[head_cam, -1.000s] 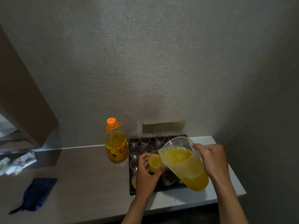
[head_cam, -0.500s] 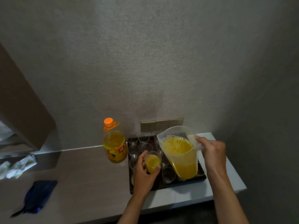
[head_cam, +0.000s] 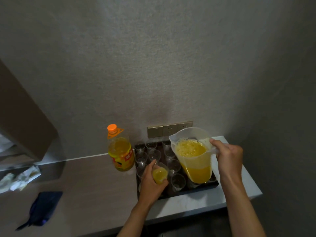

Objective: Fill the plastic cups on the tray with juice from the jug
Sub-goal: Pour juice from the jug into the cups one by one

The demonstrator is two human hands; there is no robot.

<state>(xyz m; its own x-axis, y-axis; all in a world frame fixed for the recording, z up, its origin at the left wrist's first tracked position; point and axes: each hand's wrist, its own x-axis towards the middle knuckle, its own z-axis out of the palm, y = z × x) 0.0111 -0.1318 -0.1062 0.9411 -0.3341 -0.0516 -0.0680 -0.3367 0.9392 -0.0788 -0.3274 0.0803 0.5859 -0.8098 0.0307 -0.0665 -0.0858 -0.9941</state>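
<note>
1. One cup (head_cam: 159,175) is full; the left hand (head_cam: 150,183) wraps round it over the tray (head_cam: 177,194). It should go down level into its gap.
2. Clear cups (head_cam: 177,182) alongside look unfilled.
3. Further right, the right hand (head_cam: 228,156) grips the jug (head_cam: 193,156) by its handle, held nearly upright above the tray. I'd tip it slowly.

1. We see one translucent plastic jug (head_cam: 194,156) of orange juice.
2. We count one filled clear plastic cup (head_cam: 160,174); the empty ones are partly hidden.
3. We see one orange-capped juice bottle (head_cam: 120,149).
4. One dark rectangular tray (head_cam: 191,191).
</note>
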